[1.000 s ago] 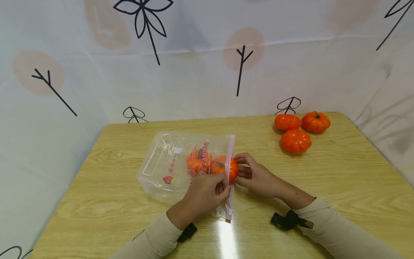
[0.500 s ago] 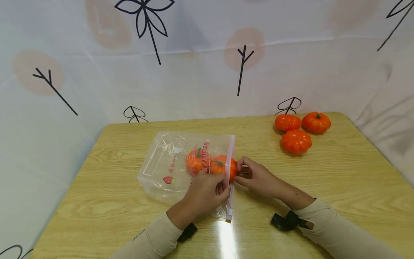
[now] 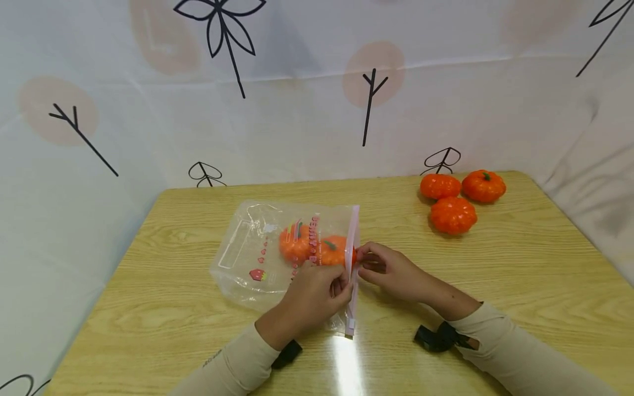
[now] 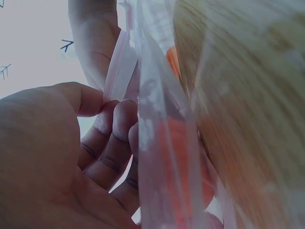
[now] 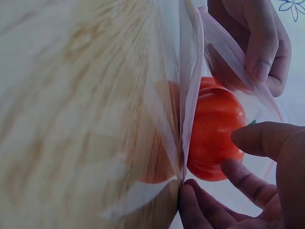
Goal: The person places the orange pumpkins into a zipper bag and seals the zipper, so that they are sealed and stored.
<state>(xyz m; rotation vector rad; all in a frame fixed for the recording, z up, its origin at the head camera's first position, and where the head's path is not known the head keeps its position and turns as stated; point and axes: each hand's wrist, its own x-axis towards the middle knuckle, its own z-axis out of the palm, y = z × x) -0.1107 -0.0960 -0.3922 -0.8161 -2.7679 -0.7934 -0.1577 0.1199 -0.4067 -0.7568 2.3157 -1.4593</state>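
A clear zip bag [image 3: 233, 250] with a pink edge and strawberry print lies on the table, mouth facing right. My left hand [image 3: 317, 291] pinches the pink zip edge [image 4: 114, 71] between thumb and fingers, raising it. Inside the bag sits one small orange pumpkin [image 3: 292, 242]. A second pumpkin [image 5: 217, 129] lies mostly within the mouth, green stem partly showing. Thumb and fingertips of my right hand [image 3: 393, 272] touch its outer side, fairly straight. Other right fingers [image 5: 190, 202] reach the bag's lower edge in the right wrist view.
Three more orange pumpkins, one in front [image 3: 453, 215] and two behind [image 3: 440, 186], [image 3: 484, 186], stand at the table's back right. A patterned cloth [image 3: 297, 126] hangs behind the wooden table [image 3: 520, 264]. A white slider [image 3: 350, 324] sits at the zip's near end.
The second pumpkin has moved left, deeper into the bag, with my right fingers following. The first pumpkin has shifted slightly left. My left hand stays on the zip edge.
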